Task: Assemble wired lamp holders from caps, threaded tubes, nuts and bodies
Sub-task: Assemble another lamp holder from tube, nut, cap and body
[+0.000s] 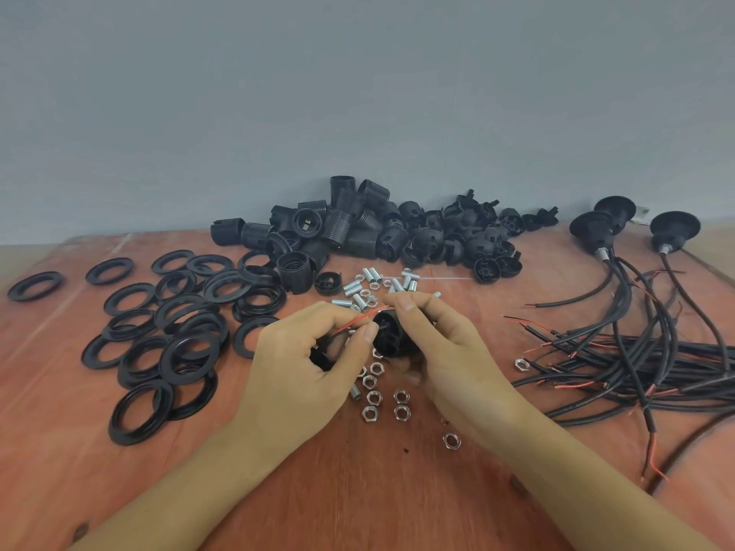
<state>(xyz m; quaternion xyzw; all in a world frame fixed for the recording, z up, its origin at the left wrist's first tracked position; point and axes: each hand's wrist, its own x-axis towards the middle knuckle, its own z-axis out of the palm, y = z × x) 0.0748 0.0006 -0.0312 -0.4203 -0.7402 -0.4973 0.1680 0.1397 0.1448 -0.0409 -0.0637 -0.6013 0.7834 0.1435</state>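
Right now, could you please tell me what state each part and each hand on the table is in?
left hand: pinches the red wire.
right hand: grips the black cap.
black cap: lifted, between both hands.
finished lamp holders: assembled, wired.
loose cables: tangled, ends stripped.
nuts: loose, unthreaded.
threaded tubes: loose, scattered.
rings: loose, overlapping.
bodies: piled, unassembled.

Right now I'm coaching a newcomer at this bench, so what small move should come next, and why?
Probably ease the thin red wire further into the black plastic cap. The left hand pinches the wire right beside the cap, the right hand grips the cap, and the wire appears to meet the cap's face, though whether it has passed through is hidden.
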